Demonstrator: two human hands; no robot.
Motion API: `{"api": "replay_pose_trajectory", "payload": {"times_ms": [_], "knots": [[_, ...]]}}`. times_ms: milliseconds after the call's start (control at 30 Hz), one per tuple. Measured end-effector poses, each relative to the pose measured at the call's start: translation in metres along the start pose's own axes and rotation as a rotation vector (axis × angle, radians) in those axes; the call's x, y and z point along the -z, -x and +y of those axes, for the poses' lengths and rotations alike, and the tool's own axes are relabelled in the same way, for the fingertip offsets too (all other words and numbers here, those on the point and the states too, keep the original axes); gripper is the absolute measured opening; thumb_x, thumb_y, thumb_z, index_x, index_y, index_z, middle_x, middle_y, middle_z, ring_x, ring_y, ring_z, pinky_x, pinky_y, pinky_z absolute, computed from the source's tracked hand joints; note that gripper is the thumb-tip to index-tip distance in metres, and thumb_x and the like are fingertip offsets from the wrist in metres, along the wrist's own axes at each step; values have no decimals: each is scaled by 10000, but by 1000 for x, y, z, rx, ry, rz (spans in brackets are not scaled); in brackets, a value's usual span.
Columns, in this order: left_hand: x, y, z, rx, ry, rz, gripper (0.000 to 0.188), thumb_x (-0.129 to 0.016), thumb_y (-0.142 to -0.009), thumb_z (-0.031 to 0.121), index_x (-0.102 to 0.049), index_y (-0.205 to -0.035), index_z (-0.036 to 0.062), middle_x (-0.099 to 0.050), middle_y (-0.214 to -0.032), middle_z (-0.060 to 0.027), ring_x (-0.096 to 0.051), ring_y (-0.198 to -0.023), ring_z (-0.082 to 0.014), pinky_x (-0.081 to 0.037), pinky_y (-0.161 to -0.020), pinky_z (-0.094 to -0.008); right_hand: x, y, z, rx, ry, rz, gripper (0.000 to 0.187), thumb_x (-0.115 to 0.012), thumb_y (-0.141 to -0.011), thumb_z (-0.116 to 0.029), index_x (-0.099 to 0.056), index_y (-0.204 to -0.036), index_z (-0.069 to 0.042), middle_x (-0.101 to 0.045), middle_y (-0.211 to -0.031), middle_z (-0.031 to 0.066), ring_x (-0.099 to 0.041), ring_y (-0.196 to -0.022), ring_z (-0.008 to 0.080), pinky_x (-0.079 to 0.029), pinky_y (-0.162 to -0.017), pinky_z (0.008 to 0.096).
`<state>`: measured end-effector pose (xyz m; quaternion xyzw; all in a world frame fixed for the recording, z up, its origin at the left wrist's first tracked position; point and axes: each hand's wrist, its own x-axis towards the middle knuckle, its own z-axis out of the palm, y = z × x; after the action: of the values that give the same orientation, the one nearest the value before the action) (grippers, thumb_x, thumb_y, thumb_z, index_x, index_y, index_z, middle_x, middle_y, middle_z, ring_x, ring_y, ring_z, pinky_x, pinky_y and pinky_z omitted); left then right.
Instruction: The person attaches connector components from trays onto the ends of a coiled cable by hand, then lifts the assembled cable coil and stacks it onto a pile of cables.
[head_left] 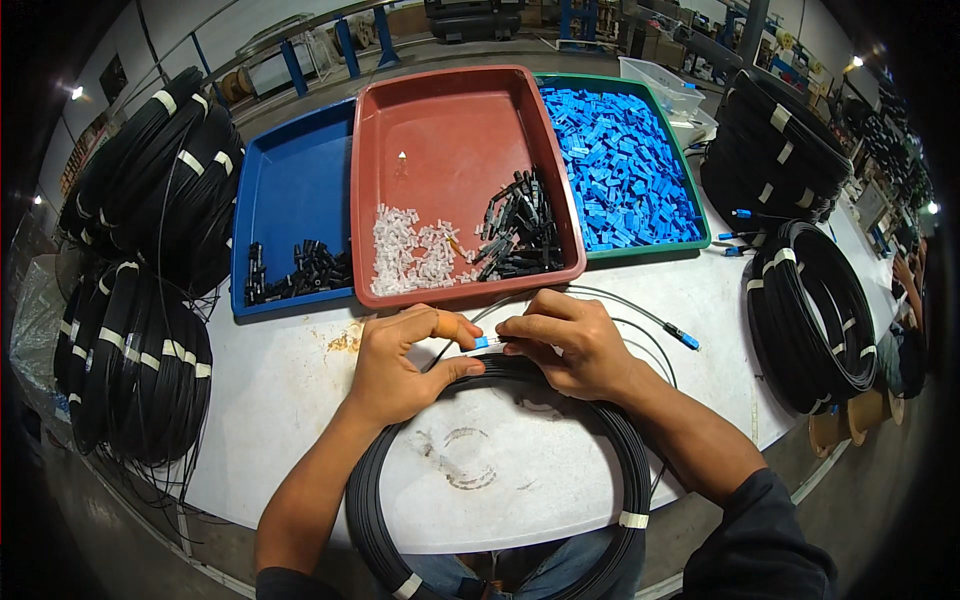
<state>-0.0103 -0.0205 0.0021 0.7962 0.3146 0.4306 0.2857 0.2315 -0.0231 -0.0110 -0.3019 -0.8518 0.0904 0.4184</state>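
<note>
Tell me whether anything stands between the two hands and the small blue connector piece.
Nothing visible does. The left hand and right hand already pinch the blue connector piece between their fingertips, above the black cable coil on the white table.

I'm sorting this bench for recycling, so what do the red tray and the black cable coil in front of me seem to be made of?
The red rectangular tray looks like moulded plastic: smooth, faintly glossy, with rounded corners and a raised rim. The black cable coil seems to have a matte plastic or rubbery jacket, bending evenly and bound with pale tape; what is inside cannot be seen.
</note>
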Motion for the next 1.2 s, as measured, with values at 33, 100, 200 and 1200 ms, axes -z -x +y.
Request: {"api": "replay_pose_trajectory", "payload": {"times_ms": [33,100,200,1200], "knots": [[-1,0,0,-7,2,-2,225,-875,-733,19,-741,-914,22,-766,-957,-98,-731,-899,-181,-563,-817,-312,-1,0,0,12,-11,11,245,-819,-787,-42,-748,-1021,-31,-647,-802,89,-650,-667,236,-496,-577,349],[-1,0,1,3,-11,2,227,-865,-748,20,-743,-938,17,-770,-961,-99,-735,-894,-181,-567,-822,-309,-4,0,0,-16,10,50,245,-820,-803,-123,-722,-1015,-48,-650,-816,85,-656,-679,252,-503,-583,364],[0,1,2,50,11,14,260,-846,-766,3,-728,-997,8,-773,-978,-110,-739,-920,-181,-553,-865,-307,-4,-1,-4,-121,52,85,270,-820,-829,-231,-674,-980,-61,-653,-824,86,-665,-693,271,-511,-596,381],[0,4,-1,-12,33,91,384,-871,-745,8,-700,-1090,9,-768,-982,-103,-758,-928,-186,-553,-872,-294,-2,1,-2,-24,-76,140,219,-766,-736,64,-675,-919,-15,-623,-813,99,-646,-688,292,-505,-591,387]]}}
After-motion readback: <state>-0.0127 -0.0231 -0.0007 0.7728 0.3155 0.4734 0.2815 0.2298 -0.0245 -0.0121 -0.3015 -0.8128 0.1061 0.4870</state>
